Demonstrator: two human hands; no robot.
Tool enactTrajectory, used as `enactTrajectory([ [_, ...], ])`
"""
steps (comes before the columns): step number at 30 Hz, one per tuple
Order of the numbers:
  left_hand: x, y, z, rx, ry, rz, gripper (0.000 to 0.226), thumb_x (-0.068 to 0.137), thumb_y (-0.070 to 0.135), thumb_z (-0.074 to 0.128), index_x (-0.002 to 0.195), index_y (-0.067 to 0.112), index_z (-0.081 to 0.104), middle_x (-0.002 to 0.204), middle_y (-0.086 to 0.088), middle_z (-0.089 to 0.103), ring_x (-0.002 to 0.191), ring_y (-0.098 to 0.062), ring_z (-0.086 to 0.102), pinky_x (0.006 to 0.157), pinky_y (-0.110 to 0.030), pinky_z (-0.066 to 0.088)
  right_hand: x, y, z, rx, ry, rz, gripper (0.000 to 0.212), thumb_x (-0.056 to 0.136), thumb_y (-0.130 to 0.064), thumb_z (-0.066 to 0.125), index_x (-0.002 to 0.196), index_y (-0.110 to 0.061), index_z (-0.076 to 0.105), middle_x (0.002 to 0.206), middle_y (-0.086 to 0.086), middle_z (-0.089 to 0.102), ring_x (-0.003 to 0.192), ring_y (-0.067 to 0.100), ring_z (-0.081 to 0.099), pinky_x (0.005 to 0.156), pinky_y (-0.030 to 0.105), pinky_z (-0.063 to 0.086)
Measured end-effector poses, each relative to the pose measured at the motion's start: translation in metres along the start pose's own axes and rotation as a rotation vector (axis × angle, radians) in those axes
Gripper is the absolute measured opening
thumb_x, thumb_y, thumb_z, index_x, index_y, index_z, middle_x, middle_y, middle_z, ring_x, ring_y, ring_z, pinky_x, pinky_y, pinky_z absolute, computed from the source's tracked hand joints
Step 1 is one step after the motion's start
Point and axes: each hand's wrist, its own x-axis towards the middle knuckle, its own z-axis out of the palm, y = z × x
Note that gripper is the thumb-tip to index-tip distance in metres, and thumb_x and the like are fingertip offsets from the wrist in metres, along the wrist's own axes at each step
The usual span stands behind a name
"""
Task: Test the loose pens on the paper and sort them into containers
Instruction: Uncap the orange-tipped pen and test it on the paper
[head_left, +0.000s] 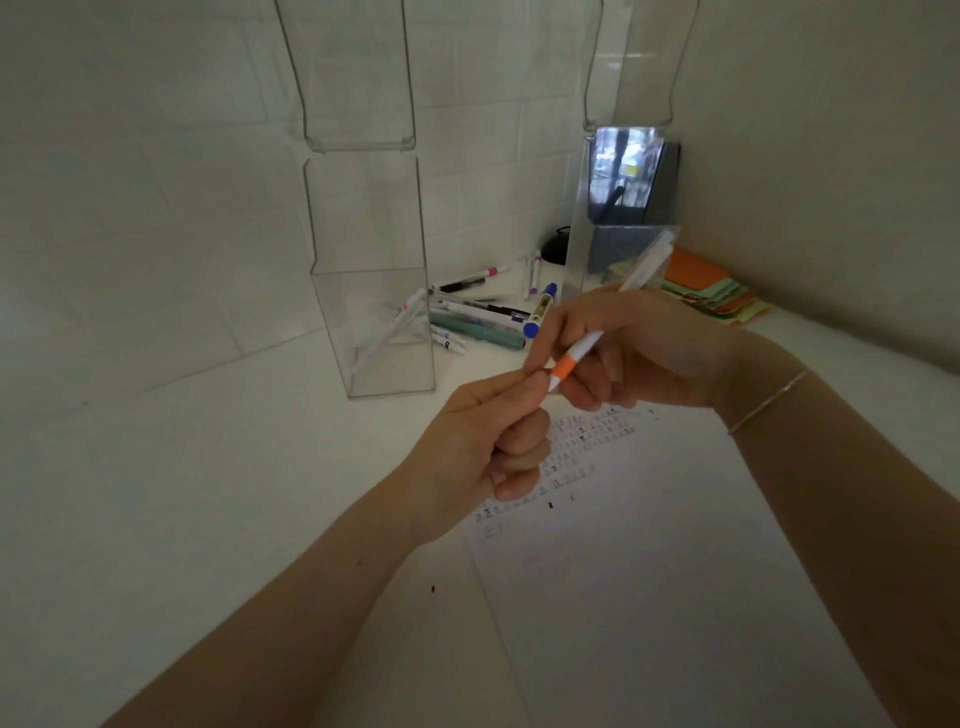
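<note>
I hold a white pen with an orange band (566, 366) above the paper (649, 571), both hands on it. My right hand (639, 348) grips the barrel, which slants up to the right. My left hand (488, 436) pinches the lower tip end between thumb and forefinger. Behind my hands lies a heap of loose pens (483, 317). To their left stands a tall clear container (371, 291) with one white pen leaning inside. Another clear container (608, 260) stands at the back right.
Small test marks and printed rows cover the paper's top part. Coloured sticky notes (717, 293) lie in the right corner by a grey box (639, 182). A black round object (556, 244) sits against the tiled wall. Walls close the desk at the back and right.
</note>
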Motion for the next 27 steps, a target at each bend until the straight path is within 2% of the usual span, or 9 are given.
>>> enactTrajectory([
  [4,0.001,-0.004,-0.006,0.111,0.034,0.042,0.022,0.091,0.028,0.041,0.082,0.016,0.057,0.050,0.009,0.024,0.042,-0.007,0.020,0.040,-0.019,0.033,0.000,0.003,-0.003,0.038,0.103,0.045,0.030,0.090,-0.004,0.037,0.078,0.004,0.064,0.063,0.016,0.052,0.050,0.016,0.040,0.046,0.021,0.041],
  [6,0.003,-0.009,-0.015,0.209,0.140,0.066,0.027,0.095,0.026,0.039,0.106,0.012,0.060,0.051,0.010,0.026,0.044,-0.007,0.024,0.044,-0.021,0.036,-0.002,0.004,-0.005,0.013,0.253,0.043,0.028,0.091,-0.006,0.040,0.076,0.000,0.064,0.051,0.007,0.049,0.044,0.012,0.037,0.046,0.020,0.041],
  [8,0.004,-0.015,-0.025,0.506,0.335,0.111,0.028,0.100,0.026,0.036,0.113,0.016,0.059,0.054,0.012,0.035,0.046,-0.003,0.034,0.051,-0.020,0.038,-0.004,0.004,-0.006,0.048,0.457,0.030,0.023,0.090,-0.008,0.046,0.074,-0.006,0.063,0.046,0.000,0.045,0.042,0.009,0.038,0.048,0.022,0.043],
  [10,0.006,-0.020,-0.036,0.973,0.466,0.098,0.028,0.101,0.032,0.032,0.110,0.023,0.057,0.071,0.013,0.053,0.063,0.002,0.050,0.064,-0.021,0.041,-0.007,0.007,-0.004,0.078,0.605,0.028,0.020,0.090,-0.011,0.051,0.072,-0.010,0.059,0.056,0.002,0.053,0.050,0.011,0.048,0.057,0.027,0.049],
  [12,0.006,-0.022,-0.042,1.348,0.419,0.022,0.028,0.101,0.035,0.027,0.105,0.023,0.052,0.087,0.007,0.062,0.077,-0.010,0.059,0.073,-0.030,0.047,-0.010,0.013,0.007,0.087,0.567,0.048,0.013,0.091,-0.012,0.055,0.079,-0.009,0.059,0.075,0.009,0.060,0.063,0.018,0.059,0.066,0.034,0.056],
  [15,0.007,-0.029,-0.045,1.672,0.318,0.009,0.027,0.100,0.033,0.024,0.099,0.017,0.046,0.074,0.004,0.055,0.068,-0.021,0.056,0.066,-0.035,0.046,-0.011,0.029,0.034,0.114,0.387,0.068,0.010,0.084,-0.008,0.064,0.085,0.001,0.060,0.080,0.015,0.065,0.069,0.023,0.067,0.067,0.032,0.058],
  [19,0.007,-0.033,-0.046,1.788,0.256,0.078,0.024,0.099,0.036,0.032,0.087,0.018,0.040,0.063,0.007,0.039,0.061,-0.016,0.046,0.057,-0.028,0.030,-0.009,0.057,0.062,0.082,0.458,0.070,0.015,0.084,-0.005,0.063,0.074,0.003,0.058,0.054,0.012,0.061,0.044,0.019,0.055,0.044,0.027,0.048],
  [23,0.007,-0.034,-0.050,1.787,0.230,0.111,0.035,0.093,0.051,0.036,0.086,0.018,0.042,0.067,0.007,0.044,0.061,-0.015,0.045,0.058,-0.030,0.038,-0.008,0.083,0.074,-0.126,0.725,0.012,0.024,0.082,0.000,0.057,0.059,0.004,0.052,0.037,0.005,0.049,0.027,0.010,0.041,0.034,0.016,0.033],
  [27,0.008,-0.033,-0.049,1.777,0.235,0.097,0.037,0.091,0.053,0.038,0.089,0.017,0.044,0.071,0.005,0.048,0.064,-0.017,0.047,0.063,-0.032,0.044,-0.006,0.090,0.079,-0.240,0.828,-0.021,0.025,0.078,0.003,0.057,0.058,0.016,0.046,0.033,0.001,0.047,0.026,0.004,0.039,0.032,0.013,0.030],
])
